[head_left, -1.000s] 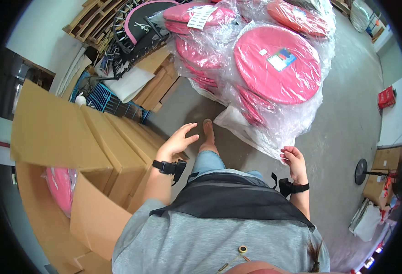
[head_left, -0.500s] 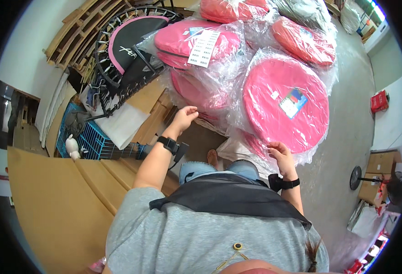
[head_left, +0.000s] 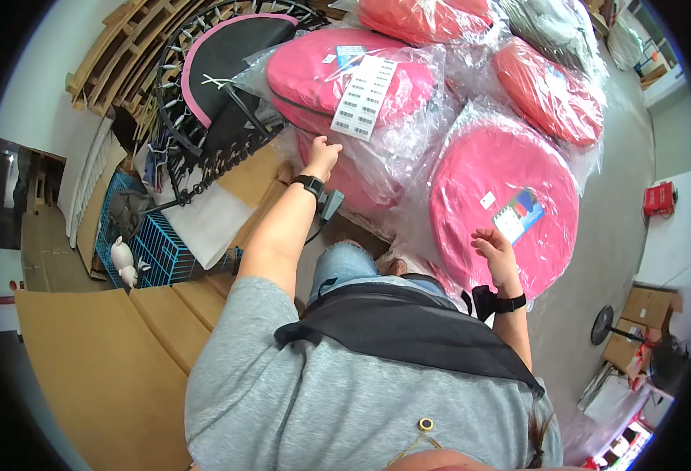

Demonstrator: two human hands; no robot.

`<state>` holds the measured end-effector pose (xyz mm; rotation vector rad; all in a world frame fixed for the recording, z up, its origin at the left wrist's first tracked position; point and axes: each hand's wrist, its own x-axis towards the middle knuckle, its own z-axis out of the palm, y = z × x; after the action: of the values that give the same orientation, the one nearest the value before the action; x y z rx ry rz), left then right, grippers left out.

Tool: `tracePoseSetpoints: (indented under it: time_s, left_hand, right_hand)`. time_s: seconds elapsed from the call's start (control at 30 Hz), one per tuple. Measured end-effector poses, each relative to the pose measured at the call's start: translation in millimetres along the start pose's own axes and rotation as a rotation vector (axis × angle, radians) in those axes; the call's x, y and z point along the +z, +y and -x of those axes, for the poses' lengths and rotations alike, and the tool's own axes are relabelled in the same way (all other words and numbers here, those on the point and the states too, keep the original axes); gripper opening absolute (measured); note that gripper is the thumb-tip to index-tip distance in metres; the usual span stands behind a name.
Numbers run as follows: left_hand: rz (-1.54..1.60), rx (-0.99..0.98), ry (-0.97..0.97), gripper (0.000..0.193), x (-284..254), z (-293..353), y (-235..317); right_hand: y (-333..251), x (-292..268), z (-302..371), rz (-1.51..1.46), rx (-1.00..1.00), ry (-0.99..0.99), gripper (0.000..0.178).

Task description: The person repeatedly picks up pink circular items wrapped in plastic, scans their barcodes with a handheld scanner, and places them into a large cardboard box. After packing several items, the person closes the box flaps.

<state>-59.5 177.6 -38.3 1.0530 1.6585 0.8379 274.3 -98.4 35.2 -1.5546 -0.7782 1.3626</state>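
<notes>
Both half-curled and empty-looking, your left hand [head_left: 323, 159] and right hand [head_left: 496, 255] should go for the pink packs' [head_left: 498, 177] firm rims, not that loose plastic wrap [head_left: 432, 161].

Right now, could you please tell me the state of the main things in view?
Left hand: fingers bent, contact unclear
Right hand: fingers bent, grip unclear
Right pink bag: wrapped
Left pink bag: wrapped
Label sheet: atop left pink bag
Right red bag: wrapped
Fan: cannot tell if running

White barcode sheet [head_left: 364, 97] is being carried by left pink pack [head_left: 304, 69]; multicoloured label [head_left: 519, 216] by right pink pack [head_left: 471, 173]; white lettering [head_left: 218, 81] is being displayed on black mat [head_left: 239, 49]. Fine print isn't being resolved.
</notes>
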Motion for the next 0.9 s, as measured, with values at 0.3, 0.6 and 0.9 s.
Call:
tracePoseSetpoints:
  time_s: [0.3,0.6,0.9]
  left_hand:
    - [0.331,-0.263,-0.158,0.011,13.9,-94.9,15.5]
    - [0.564,-0.471,-0.625,0.019,-29.7,-84.7,72.6]
    - [0.172,-0.301,-0.678,0.028,-59.9,-100.3,76.2]
  right_hand:
    - [-54.4,85.9,-124.0,-0.116,0.129,-0.135,0.024]
    - [-72.2,198.7,-290.5,-0.655,0.492,-0.147,0.042]
    - [-75.6,248.3,-346.2,-0.945,0.467,-0.265,0.034]
